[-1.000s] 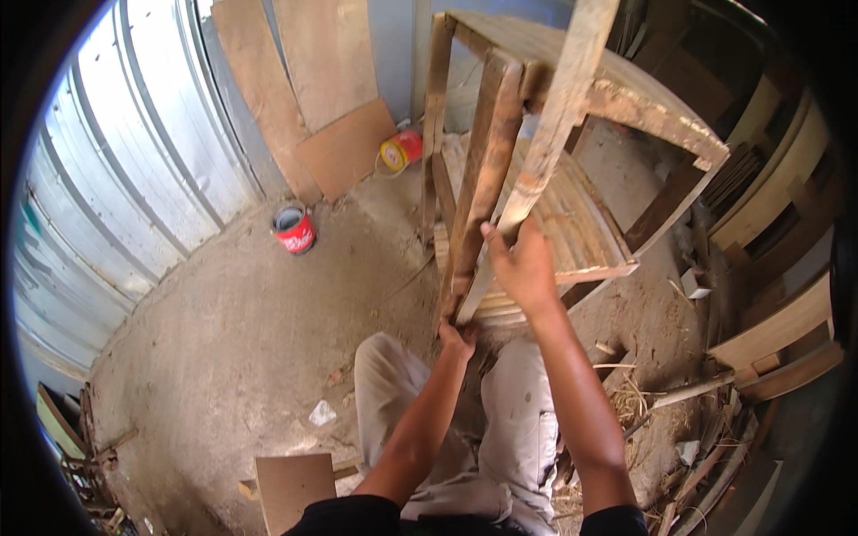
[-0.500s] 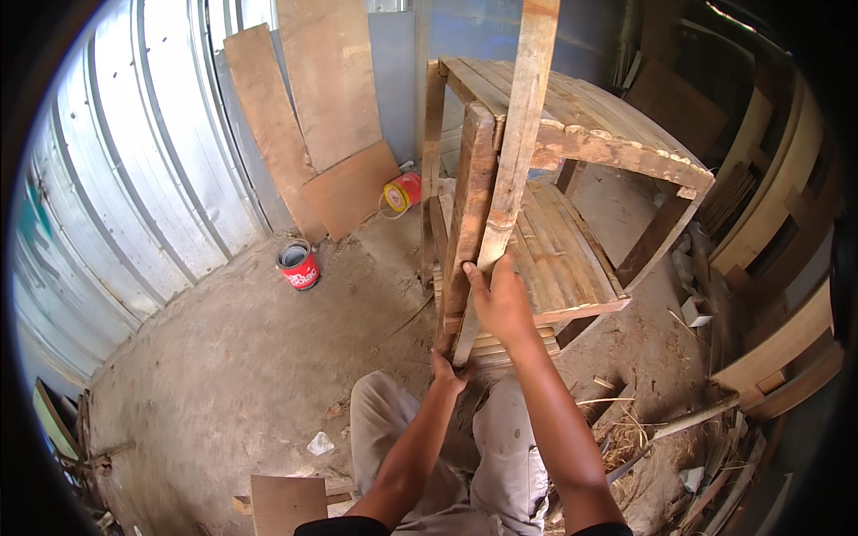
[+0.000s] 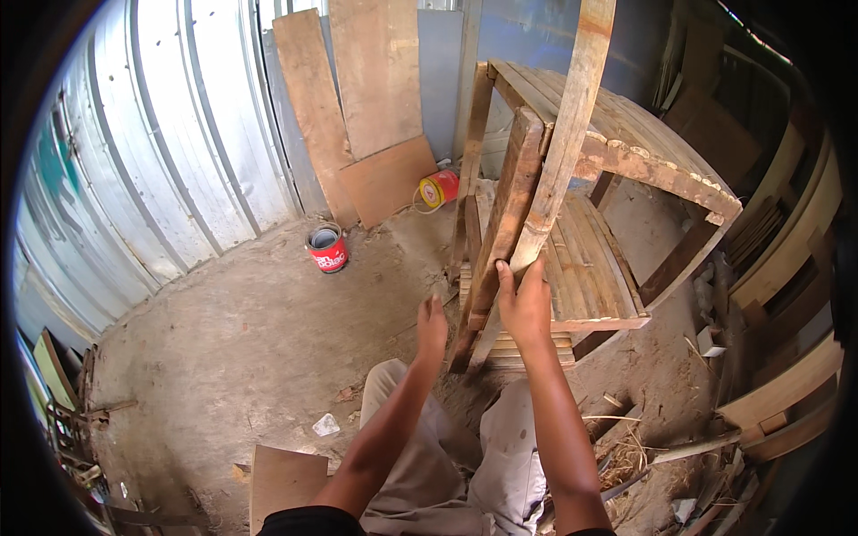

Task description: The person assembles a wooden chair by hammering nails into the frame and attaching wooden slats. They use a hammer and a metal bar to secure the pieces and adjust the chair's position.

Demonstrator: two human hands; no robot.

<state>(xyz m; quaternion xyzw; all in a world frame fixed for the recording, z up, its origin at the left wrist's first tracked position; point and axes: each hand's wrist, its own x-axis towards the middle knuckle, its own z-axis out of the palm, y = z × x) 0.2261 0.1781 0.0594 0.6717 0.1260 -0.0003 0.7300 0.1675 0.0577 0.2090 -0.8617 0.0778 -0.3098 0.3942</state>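
Note:
A long pale wooden slat (image 3: 572, 116) stands nearly upright against the dark leg (image 3: 511, 205) of a wooden table with a slatted top (image 3: 626, 121). My right hand (image 3: 525, 308) is closed round the slat's lower part, its thumb toward the leg. Left of the leg, my left hand (image 3: 433, 330) hangs free with its fingers stretched upward, touching nothing. A lower slatted shelf (image 3: 590, 268) lies behind my right hand. The slat's lower end comes down close to the floor near the leg's foot.
An open red paint can (image 3: 327, 250) stands on the dirt floor at left. A red and yellow can (image 3: 439, 188) lies near leaning plywood boards (image 3: 382, 179). Wood scraps (image 3: 626, 447) litter the right side. A cut board (image 3: 286, 487) is near the lower edge.
My left hand has come off the bottom of the wood and moved up and left. My right hand keeps its hold on the slat. The whole view has shifted, so things appear further right.

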